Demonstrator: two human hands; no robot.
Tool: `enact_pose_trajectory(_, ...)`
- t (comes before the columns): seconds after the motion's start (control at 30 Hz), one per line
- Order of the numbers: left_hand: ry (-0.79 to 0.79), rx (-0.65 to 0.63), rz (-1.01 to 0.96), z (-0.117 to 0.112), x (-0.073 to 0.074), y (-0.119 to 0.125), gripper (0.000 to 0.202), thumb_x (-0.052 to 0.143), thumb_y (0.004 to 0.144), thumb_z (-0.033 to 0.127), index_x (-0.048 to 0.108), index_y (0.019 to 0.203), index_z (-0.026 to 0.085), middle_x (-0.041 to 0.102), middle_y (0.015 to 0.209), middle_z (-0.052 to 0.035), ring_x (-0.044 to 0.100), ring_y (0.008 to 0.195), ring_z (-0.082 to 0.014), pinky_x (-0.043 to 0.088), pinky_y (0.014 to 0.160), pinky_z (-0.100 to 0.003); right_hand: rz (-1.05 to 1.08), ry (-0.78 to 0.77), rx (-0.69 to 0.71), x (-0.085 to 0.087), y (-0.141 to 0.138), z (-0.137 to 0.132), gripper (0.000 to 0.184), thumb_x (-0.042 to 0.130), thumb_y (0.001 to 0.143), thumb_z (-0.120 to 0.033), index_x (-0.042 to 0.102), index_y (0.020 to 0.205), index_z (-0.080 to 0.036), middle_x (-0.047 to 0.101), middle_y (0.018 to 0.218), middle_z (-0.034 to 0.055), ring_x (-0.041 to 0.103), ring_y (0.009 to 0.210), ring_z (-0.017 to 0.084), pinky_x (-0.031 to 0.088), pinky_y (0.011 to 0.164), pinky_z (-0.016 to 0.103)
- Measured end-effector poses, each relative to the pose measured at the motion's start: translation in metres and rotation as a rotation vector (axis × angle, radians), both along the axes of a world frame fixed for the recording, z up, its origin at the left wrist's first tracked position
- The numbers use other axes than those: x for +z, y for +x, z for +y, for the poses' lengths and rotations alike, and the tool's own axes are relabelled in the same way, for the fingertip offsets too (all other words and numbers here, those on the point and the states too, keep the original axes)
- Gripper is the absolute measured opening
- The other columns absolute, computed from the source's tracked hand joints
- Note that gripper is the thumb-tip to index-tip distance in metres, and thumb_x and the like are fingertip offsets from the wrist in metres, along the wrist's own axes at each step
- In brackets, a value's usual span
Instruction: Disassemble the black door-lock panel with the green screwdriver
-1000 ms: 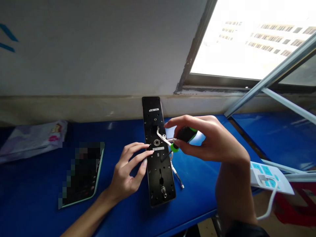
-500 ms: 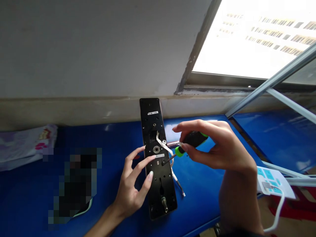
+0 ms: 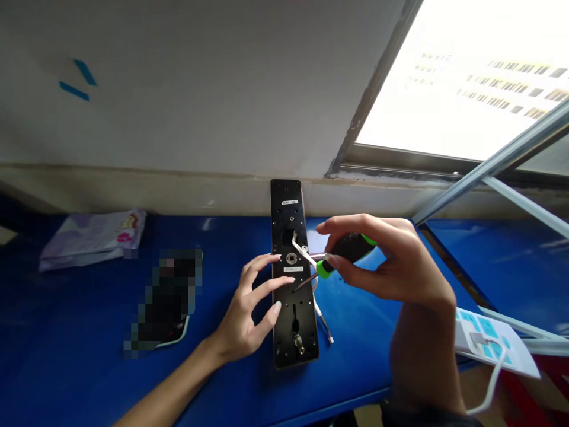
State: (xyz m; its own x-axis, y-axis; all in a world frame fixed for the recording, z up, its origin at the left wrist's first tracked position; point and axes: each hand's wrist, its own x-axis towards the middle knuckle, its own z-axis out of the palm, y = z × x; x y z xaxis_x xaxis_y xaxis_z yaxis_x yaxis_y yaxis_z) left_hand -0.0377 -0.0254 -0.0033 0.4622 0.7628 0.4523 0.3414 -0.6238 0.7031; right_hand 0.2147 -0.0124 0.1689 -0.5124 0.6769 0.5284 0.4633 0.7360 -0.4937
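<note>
The right grip closes around the screwdriver, whose shaft slants from it toward the black panel on the table, between both grips. Whether the tip is seated is too small to tell. The left grip is spread, grasping nothing, fingers at the panel's near side. A more upright shaft would likely bite better, with left fingertips pressing clear of it and the white cable beside the right grip kept aside.

Both hands are bare, the right sleeve dark.
</note>
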Motion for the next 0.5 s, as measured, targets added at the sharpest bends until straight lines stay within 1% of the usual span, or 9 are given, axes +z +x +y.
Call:
enact_pose_trajectory(0.13,-0.012,-0.066,0.035,-0.003,-0.004,-0.006,0.045,0.052,0.096,0.02,0.06,0.14,0.032,0.033,0.163,-0.0072,0.028,0.153,-0.0346,0.029,0.125,-0.064,-0.044,0.019,0.068,-0.004,-0.013,-0.004,0.036,0.069,0.089,-0.009,0.068,0.124,-0.017,0.075,0.093,-0.001,0.071,0.076,0.007,0.057,0.07,0.015)
enact_pose_trajectory(0.27,-0.003,-0.085,0.017,-0.003,-0.008,-0.007,0.044,0.054,0.094,0.02,0.061,0.137,0.028,0.032,0.164,-0.0085,0.027,0.153,-0.0353,0.027,0.126,-0.063,-0.104,0.054,0.097,-0.009,-0.023,-0.004,0.036,0.069,0.091,-0.012,0.068,0.127,-0.017,0.076,0.094,-0.0007,0.071,0.077,0.008,0.056,0.07,0.016)
enact_pose_trajectory(0.37,0.027,-0.106,0.0,-0.002,-0.006,-0.006,0.042,0.056,0.09,0.019,0.064,0.131,0.026,0.035,0.163,-0.0094,0.029,0.152,-0.0362,0.028,0.125,-0.063,-0.115,0.071,0.09,-0.011,-0.026,-0.004,0.033,0.067,0.093,-0.014,0.068,0.126,-0.018,0.076,0.092,-0.0008,0.071,0.075,0.008,0.055,0.071,0.018)
enact_pose_trajectory(0.5,0.059,-0.129,-0.005,-0.002,0.0,-0.007,0.038,0.056,0.089,0.017,0.069,0.123,0.026,0.039,0.159,-0.0087,0.032,0.151,-0.036,0.029,0.125,-0.062,-0.133,0.093,0.09,-0.011,-0.029,-0.005,0.032,0.067,0.094,-0.015,0.068,0.125,-0.017,0.077,0.093,0.0004,0.072,0.077,0.01,0.055,0.072,0.02)
